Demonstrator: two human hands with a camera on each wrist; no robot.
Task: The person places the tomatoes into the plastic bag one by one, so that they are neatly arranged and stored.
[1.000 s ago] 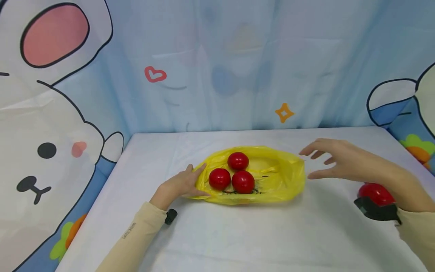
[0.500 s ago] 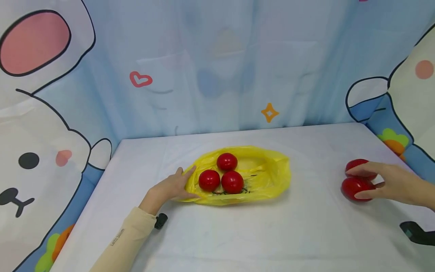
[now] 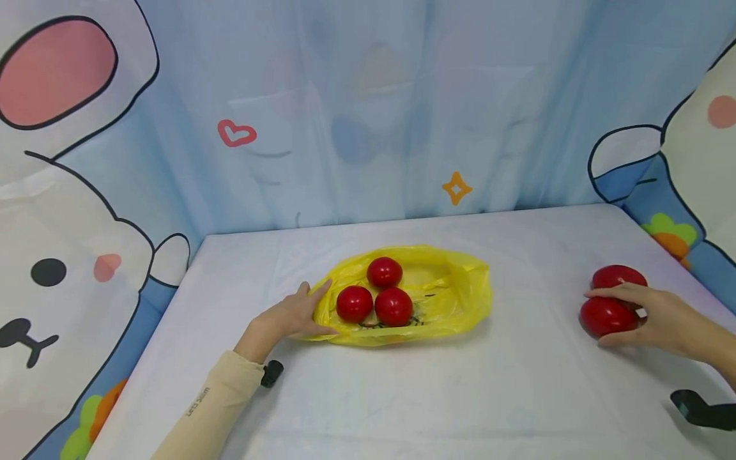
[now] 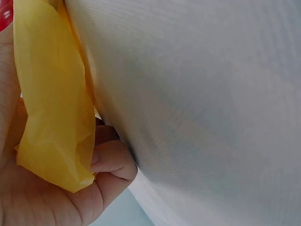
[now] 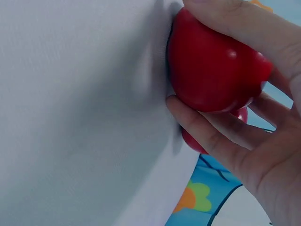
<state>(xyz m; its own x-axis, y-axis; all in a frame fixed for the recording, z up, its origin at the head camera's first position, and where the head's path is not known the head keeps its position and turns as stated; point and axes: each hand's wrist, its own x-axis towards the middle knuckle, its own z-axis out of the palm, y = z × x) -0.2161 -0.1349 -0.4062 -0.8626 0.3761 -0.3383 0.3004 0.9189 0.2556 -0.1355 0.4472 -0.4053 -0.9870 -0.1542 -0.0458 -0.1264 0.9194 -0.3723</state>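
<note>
A yellow plastic bag [image 3: 454, 287] lies spread on the table in the head view. Inside it, towards the left, sit three shiny red tomatoes [image 3: 393, 307]. My left hand [image 3: 287, 317] holds the bag's left end; in the left wrist view its fingers [image 4: 115, 160] curl under the yellow film. On the right, my right hand [image 3: 664, 319] grips a tomato [image 3: 604, 317], thumb on the near side and fingers on the far side. Just behind it is another tomato [image 3: 621, 275], partly covered by those fingers. In the right wrist view, the gripped tomato [image 5: 211, 66] is close against the cloth.
White cloth [image 3: 437, 396] covers the table. A blue curtain [image 3: 368, 115] with cartoon figures hangs behind and at both sides. Black wrist-camera mounts [image 3: 273, 373] show at both wrists.
My right hand has moved from beside the bag's right end to the two tomatoes on the right, and its fingers have closed round the nearer one. The left hand stays at the bag.
</note>
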